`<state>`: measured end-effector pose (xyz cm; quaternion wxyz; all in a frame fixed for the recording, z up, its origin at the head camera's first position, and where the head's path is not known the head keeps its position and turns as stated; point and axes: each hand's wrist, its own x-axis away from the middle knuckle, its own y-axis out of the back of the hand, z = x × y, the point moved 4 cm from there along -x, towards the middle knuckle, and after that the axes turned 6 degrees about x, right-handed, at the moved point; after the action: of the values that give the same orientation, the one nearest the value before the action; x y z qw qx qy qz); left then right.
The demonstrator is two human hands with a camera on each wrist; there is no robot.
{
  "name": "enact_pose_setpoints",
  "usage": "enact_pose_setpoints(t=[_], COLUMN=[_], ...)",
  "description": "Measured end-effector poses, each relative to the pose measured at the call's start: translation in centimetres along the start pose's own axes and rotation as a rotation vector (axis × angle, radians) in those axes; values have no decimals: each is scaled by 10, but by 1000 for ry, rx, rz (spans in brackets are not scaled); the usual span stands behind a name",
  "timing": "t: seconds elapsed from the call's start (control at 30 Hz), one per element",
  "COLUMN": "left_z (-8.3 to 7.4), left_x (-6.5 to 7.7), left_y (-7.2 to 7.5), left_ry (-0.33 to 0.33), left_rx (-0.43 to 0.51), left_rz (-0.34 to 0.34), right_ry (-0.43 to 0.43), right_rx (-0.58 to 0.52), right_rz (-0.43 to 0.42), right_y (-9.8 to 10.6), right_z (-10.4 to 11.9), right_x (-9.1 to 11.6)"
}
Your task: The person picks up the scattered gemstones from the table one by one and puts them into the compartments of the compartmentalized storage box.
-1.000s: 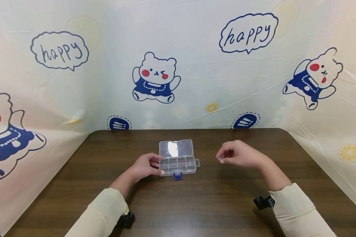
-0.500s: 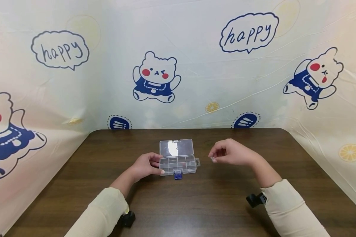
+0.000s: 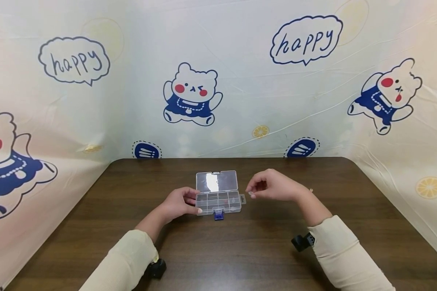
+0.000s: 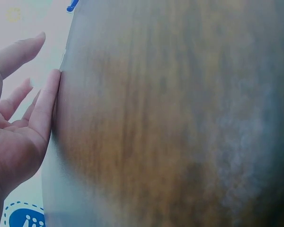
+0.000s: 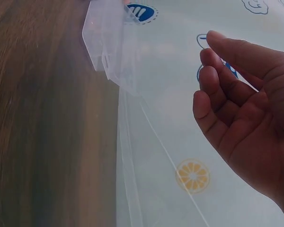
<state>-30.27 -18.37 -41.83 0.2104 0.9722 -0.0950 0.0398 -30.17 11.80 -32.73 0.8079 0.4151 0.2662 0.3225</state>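
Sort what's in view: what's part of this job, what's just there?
In the job:
Clear compartment box, lid open
Left hand, holding the box's left end
Right hand, pinching a tiny clear piece, too small to identify

Just there:
Table
Printed backdrop
Black wrist devices
Unclear pale speck by the right wrist

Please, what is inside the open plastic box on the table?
The box has small compartments. Toward its right end there is a reddish spot and something pale, too small to identify. The left hand covers parts of the left edge, hiding what is behind.
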Motion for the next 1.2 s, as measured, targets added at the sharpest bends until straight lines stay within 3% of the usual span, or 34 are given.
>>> enact_pose_setpoints(t=[0.73,1.2], left_z=[-2,-1], left_x=[0,0], left_y=[0,0], left_ry=[-3,-2], left_rx=[3,-9], left_rz=[7,8], right_ry=[24,-13], right_rx=[-58,-56], right_rz=[59,73], right_y=[-22,-30], right_z=[8,5], right_x=[-26,-37])
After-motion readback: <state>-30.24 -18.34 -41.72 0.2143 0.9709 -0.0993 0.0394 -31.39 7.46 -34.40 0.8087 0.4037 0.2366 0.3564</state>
